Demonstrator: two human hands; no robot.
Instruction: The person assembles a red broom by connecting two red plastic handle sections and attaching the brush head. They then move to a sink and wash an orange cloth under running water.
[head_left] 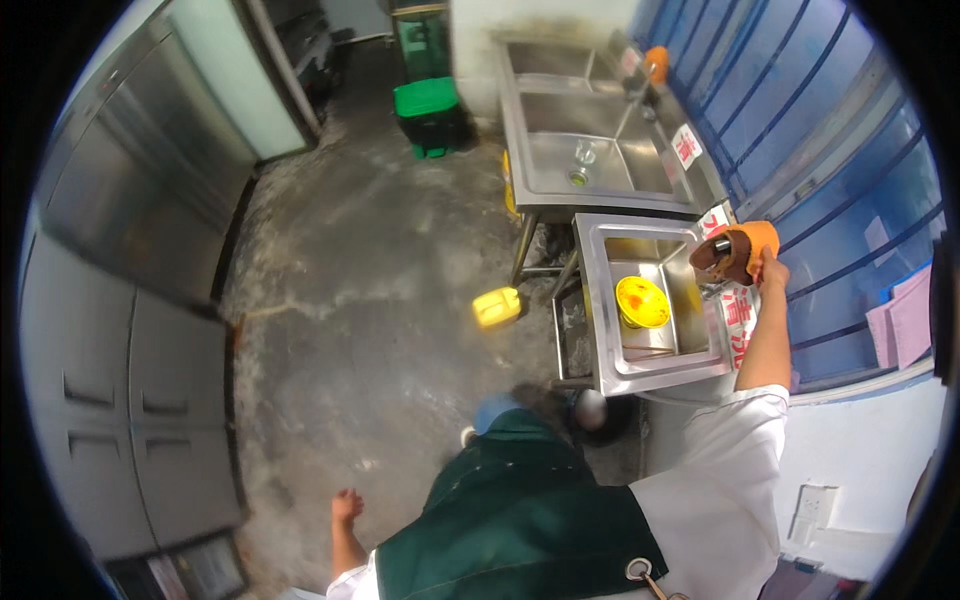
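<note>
My right hand (770,270) reaches out over the small steel sink (612,372) and is closed on the side of an orange-and-brown hollow holder (740,248). A short metal piece shows in the holder's opening; its kind is unclear. Below the hand, in the sink's basin, sits a yellow round bowl (643,302) with orange stains. Thin sticks (648,350) lie near it. My left hand (346,507) hangs low at my left side, away from the sink, its fingers curled with nothing visible in them.
A larger steel sink (560,185) adjoins beyond, with a tap and an orange object (657,62) beside it. A yellow jug (497,307) stands on the wet floor. A green-lidded bin (426,98) stands farther back. Steel cabinets (140,400) line the left; a barred window (800,120), the right.
</note>
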